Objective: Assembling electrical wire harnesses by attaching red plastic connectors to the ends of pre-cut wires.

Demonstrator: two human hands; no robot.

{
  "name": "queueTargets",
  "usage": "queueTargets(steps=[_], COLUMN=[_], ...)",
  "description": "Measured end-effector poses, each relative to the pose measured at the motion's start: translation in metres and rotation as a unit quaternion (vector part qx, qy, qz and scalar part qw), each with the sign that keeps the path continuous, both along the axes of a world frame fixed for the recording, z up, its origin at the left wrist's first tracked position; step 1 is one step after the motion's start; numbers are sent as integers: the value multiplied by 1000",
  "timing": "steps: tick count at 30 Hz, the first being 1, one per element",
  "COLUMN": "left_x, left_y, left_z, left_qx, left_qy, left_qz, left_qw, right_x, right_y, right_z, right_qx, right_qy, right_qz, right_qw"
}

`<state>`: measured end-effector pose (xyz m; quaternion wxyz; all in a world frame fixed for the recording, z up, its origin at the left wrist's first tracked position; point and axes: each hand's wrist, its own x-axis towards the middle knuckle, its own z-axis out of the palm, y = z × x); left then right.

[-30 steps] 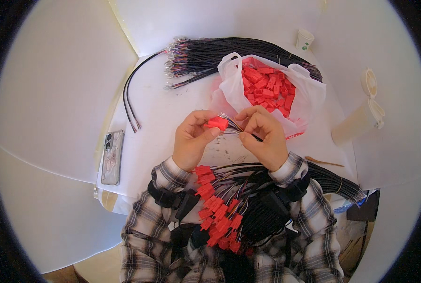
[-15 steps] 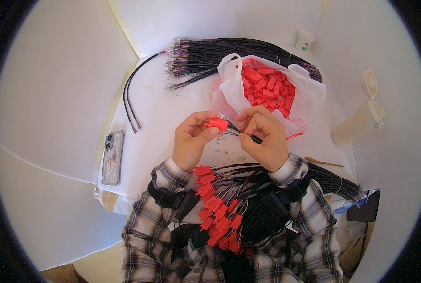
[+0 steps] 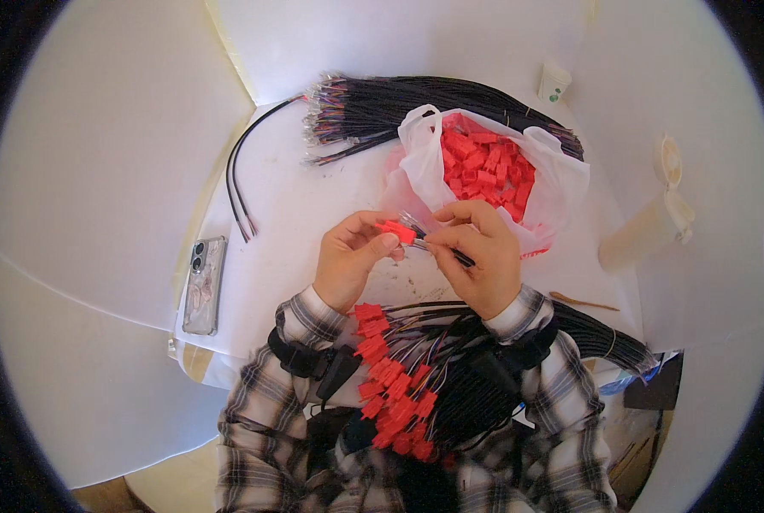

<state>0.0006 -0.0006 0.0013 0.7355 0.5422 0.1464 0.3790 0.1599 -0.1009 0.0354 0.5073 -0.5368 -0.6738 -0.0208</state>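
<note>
Between thumb and fingers, my left hand (image 3: 353, 255) pinches a red plastic connector housing (image 3: 396, 231). My right hand (image 3: 479, 255) is closed on a black cable (image 3: 462, 257), its thin wires running to the housing's right end. Some loose wire ends stand up beside the housing; whether any wire sits inside it I cannot tell. Below both hands, a bundle of black cables (image 3: 476, 385) lies across my lap and the table edge, with several red housings (image 3: 396, 402) on its wire ends.
Behind my hands, a white plastic bag (image 3: 561, 175) holds loose red housings (image 3: 484, 167). A large black cable bundle (image 3: 433, 98) lies at the back. Around them are a phone (image 3: 204, 286) at left, a paper cup (image 3: 553, 83), a cream bottle (image 3: 643, 231) and a thin brown stick (image 3: 584, 301).
The red housing has tilted a little in my left hand. My right fingers have shifted slightly left along the wires, closer to it.
</note>
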Motion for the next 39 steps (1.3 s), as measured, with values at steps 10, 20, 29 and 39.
queueTargets(steps=[10,20,29,39], left_x=[1,2,-2,0], left_y=[-1,-1,0,-2], left_z=[-1,0,-2,0], left_qx=[-21,-5,-4,-6], left_qy=[20,32,27,26], left_qz=[5,-7,4,7], left_qw=[1000,999,1000,1000], right_x=[0,-1,-1,-2], right_y=[1,1,1,4], right_z=[5,4,7,3], right_qx=[64,91,75,79], right_qy=[-113,-135,-130,-135], right_qz=[-37,-38,-51,-31], right_qw=[991,986,987,987])
